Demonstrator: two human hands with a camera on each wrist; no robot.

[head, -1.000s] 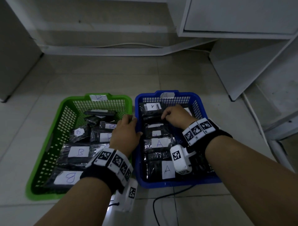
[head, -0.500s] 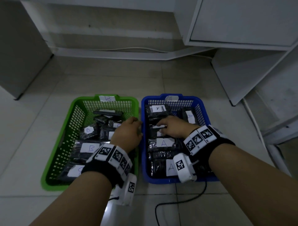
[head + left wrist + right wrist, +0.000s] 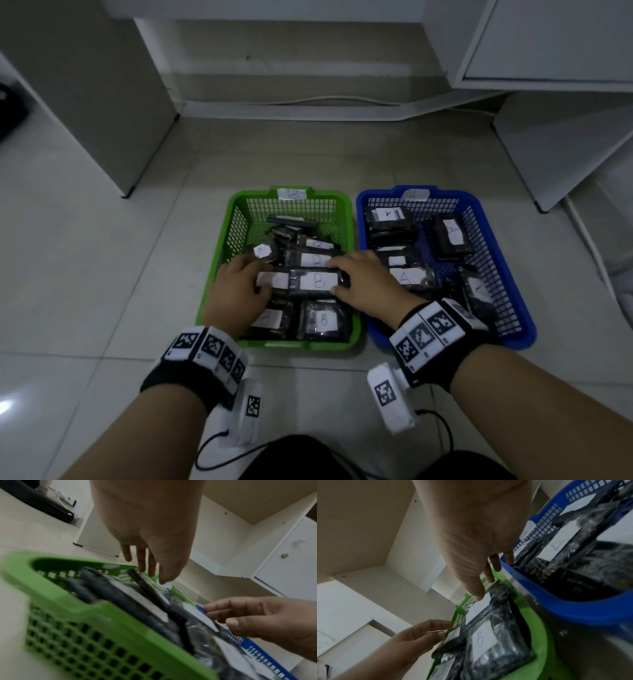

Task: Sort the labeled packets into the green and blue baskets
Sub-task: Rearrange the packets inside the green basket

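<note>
Left hand (image 3: 236,291) and right hand (image 3: 364,281), fingers relaxed, flanking a B-labeled packet (image 3: 317,281) atop the pile in the green basket (image 3: 291,197); A packets filling the blue basket (image 3: 496,274); sorting seemingly near done, tidying next

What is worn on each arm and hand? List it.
Both forearms are bare, with no sleeves or gloves. The left hand and right hand each have a black wristband topped by a row of white blocks printed with black square markers. A white camera box, also bearing a marker, hangs under each wrist, with a thin black cable trailing from it.
</note>
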